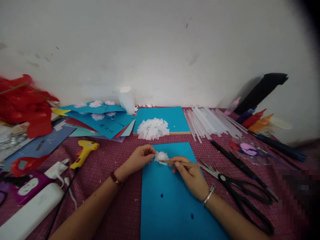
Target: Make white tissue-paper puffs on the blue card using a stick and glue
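The left hand (140,158) pinches a white paper puff (161,156) over the blue sheet (170,200). The right hand (191,175) grips a thin stick (165,162) against it. A light, steady pinch should spare the fluff.

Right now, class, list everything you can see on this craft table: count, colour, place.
tuft: one, white, at left fingertips
stick: one, tan, in right hand, tip at tuft
near sheet: one, blue, under hands
far sheet: one, blue, behind it
scrap pile: one, white, on far sheet
glue gun: one, yellow, left
scissors: one pair, black, right
rods: many, clear-white, back right
left hand: one, pinching tuft
right hand: one, holding stick
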{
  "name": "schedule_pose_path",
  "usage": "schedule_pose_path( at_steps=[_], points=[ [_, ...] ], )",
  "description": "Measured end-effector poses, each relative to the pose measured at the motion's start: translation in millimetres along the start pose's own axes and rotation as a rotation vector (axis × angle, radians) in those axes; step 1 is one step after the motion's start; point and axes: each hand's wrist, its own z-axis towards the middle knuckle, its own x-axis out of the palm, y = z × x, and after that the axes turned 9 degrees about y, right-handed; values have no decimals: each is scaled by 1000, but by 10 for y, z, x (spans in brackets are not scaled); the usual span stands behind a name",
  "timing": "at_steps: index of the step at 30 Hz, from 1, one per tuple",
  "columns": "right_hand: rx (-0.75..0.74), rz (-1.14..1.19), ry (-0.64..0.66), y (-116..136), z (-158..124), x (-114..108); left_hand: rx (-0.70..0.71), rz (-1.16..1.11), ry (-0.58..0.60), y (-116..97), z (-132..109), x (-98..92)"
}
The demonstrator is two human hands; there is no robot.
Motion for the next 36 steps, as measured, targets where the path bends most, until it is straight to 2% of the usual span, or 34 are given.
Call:
schedule_pose_path(
  at_steps=[2,3,6,9,12,18,22,25,27,31,36],
  points=[
    [24,61,-17,-9,5,-20,-24,-19,18,-33,-40,-135],
    [41,96,-22,-17,6,-31,-40,-11,-14,-49,-49,-225],
    [73,179,-24,-42,9,-50,-74,61,-210,-94,-1,-548],
    [71,203,-10,-44,17,-53,-87,113,-346,-124,161,-823],
    [62,221,-2,-35,21,-59,-108,142,-412,-113,368,-920],
    [54,276,0,-39,19,-80,-62,131,-490,-76,661,-766],
    [48,315,-6,-28,15,-99,-24,-24,-533,-204,643,-781],
    [45,364,3,-34,2,-123,-11,-195,-483,-365,450,-811],
    [44,410,3,-50,-12,-134,-5,-301,-420,-464,262,-768],
    [30,482,-53,-69,-45,-131,-6,-457,-296,-573,-97,-505],
    [8,443,-126,-27,-84,-126,-29,-674,-82,-561,-388,-162]
  ],
)
